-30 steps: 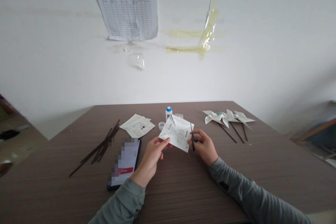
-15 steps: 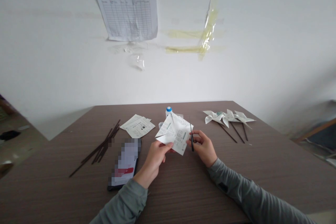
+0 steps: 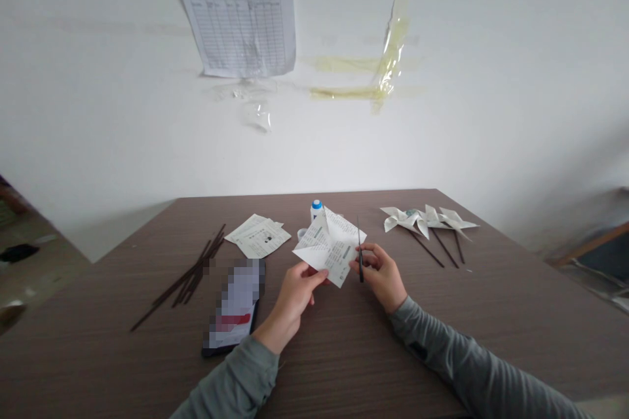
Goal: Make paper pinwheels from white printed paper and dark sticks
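Note:
My left hand pinches the lower edge of a square printed paper, thumb on top. Slits run into the paper from its corners, and it is creased toward the middle. In my right hand is a pair of dark scissors, held upright with the blades pointing away from me, beside the paper's right corner. Whether the blades touch the paper I cannot tell. Behind the paper stands a white glue bottle with a blue top, partly hidden.
Left of the paper lie more printed paper squares, several dark thin sticks and a phone. Paper pinwheels on dark sticks rest at the back right. The brown table meets a white wall with a taped sheet.
The paper has shifted slightly right with my left hand, and its left slit now looks more closed. My right hand and the scissors have hardly moved.

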Available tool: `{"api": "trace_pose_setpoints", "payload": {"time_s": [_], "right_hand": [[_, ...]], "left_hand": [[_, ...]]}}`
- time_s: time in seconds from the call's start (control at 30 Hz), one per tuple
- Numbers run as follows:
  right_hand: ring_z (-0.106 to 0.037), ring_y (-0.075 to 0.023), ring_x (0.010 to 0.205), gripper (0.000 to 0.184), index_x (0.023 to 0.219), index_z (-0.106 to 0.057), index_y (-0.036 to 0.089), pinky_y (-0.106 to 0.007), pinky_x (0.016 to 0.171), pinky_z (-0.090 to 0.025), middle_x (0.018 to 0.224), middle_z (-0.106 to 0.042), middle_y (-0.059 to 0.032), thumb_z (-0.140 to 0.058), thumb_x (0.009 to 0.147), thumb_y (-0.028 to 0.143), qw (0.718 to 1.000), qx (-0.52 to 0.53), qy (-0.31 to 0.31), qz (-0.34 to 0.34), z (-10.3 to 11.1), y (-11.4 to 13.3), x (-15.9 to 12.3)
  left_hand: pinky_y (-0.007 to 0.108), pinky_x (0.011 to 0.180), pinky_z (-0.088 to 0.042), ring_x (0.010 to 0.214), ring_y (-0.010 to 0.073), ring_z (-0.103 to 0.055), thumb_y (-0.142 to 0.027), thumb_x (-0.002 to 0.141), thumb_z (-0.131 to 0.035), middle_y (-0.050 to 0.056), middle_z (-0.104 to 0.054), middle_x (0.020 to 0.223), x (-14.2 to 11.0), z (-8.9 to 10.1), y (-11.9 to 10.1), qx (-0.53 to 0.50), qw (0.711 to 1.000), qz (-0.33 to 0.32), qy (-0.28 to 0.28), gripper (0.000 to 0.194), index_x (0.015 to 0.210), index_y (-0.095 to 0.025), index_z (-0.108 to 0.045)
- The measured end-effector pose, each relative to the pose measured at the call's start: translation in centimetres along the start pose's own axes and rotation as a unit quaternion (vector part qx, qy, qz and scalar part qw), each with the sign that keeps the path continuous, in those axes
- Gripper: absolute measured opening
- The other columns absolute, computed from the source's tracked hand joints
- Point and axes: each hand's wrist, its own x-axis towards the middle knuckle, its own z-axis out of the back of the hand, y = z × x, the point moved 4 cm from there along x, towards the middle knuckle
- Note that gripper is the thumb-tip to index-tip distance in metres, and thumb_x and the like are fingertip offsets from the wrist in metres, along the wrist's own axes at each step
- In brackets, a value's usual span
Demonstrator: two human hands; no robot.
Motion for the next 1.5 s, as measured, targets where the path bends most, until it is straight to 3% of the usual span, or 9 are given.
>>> {"api": "trace_pose_setpoints", "payload": {"time_s": [0.3,0.43,0.6,0.9,1.1,1.5], "right_hand": [[-0.064,-0.0232,0.065,0.085,0.103,-0.076,0.03,-0.036,0.063,-0.053,0.069,-0.075,0.0026,-0.119,0.058,0.087,1.0,-0.007,-0.005,0.009,-0.2,0.1,-0.1],[-0.066,-0.0244,0.067,0.084,0.104,-0.077,0.03,-0.038,0.065,-0.053,0.071,-0.079,0.0005,-0.118,0.06,0.088,1.0,-0.014,-0.017,0.009,0.0,0.0,-0.2],[-0.07,-0.0258,0.07,0.076,0.106,-0.082,0.028,-0.039,0.068,-0.054,0.07,-0.079,-0.0001,-0.112,0.068,0.087,0.999,-0.029,-0.004,-0.014,0.4,-0.4,-0.2],[-0.085,-0.0289,0.074,0.077,0.111,-0.082,0.026,-0.047,0.082,-0.07,0.082,-0.09,-0.0064,-0.099,0.087,0.097,0.988,-0.047,0.139,-0.051,-0.9,-0.4,-1.7],[-0.087,-0.0295,0.074,0.089,0.12,-0.084,0.026,-0.049,0.083,-0.073,0.083,-0.091,-0.005,-0.1,0.084,0.106,0.978,-0.034,0.196,-0.067,-1.2,-0.6,-2.0],[-0.082,-0.0259,0.069,0.08,0.113,-0.087,0.025,-0.045,0.078,-0.071,0.082,-0.089,-0.0051,-0.107,0.085,0.097,0.96,-0.055,0.263,-0.073,-1.7,-0.9,-2.8]], "left_hand": [[0.02,0.045,-0.035,0.079,0.0247,-0.086,-0.022,0.078,-0.106,0.01,-0.091,0.086,0.3,0.1,-0.1,-0.009,1.0,-0.011,-0.017,0.022,0.08,-0.02,-0.083],[0.021,0.046,-0.037,0.082,0.0258,-0.087,-0.023,0.077,-0.103,0.012,-0.094,0.092,0.2,0.5,-0.3,-0.015,0.999,-0.022,-0.024,0.016,0.083,-0.02,-0.088],[0.021,0.048,-0.041,0.087,0.0283,-0.09,-0.026,0.073,-0.108,0.013,-0.096,0.094,0.4,1.2,-0.4,-0.023,0.999,-0.028,-0.037,0.022,0.081,-0.021,-0.088],[0.022,0.058,-0.059,0.086,0.0259,-0.092,-0.025,0.07,-0.113,0.008,-0.094,0.089,0.6,2.3,-0.9,-0.085,0.992,-0.037,-0.086,0.027,0.082,-0.02,-0.089],[0.024,0.064,-0.067,0.082,0.0234,-0.09,-0.025,0.069,-0.117,0.004,-0.092,0.085,0.7,2.6,-1.1,-0.122,0.985,-0.044,-0.111,0.033,0.08,-0.021,-0.086],[0.026,0.067,-0.066,0.085,0.0252,-0.092,-0.025,0.07,-0.112,0.004,-0.092,0.087,0.7,2.8,-1.3,-0.151,0.979,-0.059,-0.127,0.031,0.077,-0.023,-0.081]]}}
